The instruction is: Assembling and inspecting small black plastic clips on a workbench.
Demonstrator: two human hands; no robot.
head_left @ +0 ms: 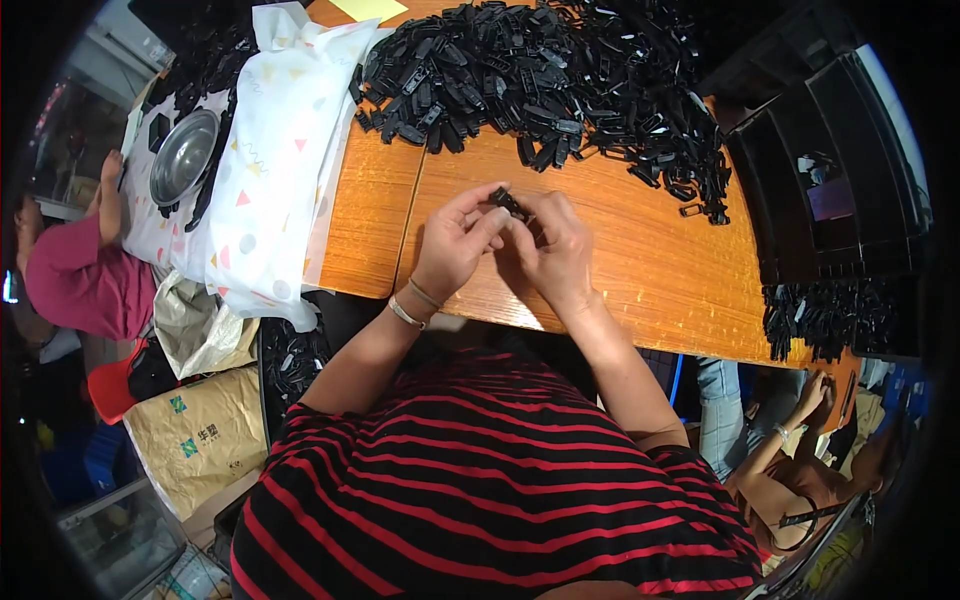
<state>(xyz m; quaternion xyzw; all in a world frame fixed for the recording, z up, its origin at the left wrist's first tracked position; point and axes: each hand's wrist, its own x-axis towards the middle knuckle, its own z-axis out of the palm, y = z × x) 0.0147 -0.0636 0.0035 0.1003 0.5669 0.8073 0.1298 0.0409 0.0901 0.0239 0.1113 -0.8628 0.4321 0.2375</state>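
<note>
Between my two hands, just above the wooden table, is a small black plastic part. My left hand pinches it with thumb and fingertips. From the other side, the thumb and fingers of my right hand close on the same part. My fingers cover much of it, so its full shape is hidden. Beyond my hands lies a large heap of similar black plastic parts, spread over the far side of the table.
A patterned white plastic sheet covers the surface at left, with a metal bowl on it. Black crates stand at right beside another pile of black parts. Other people sit at left and lower right. A brown sack lies lower left.
</note>
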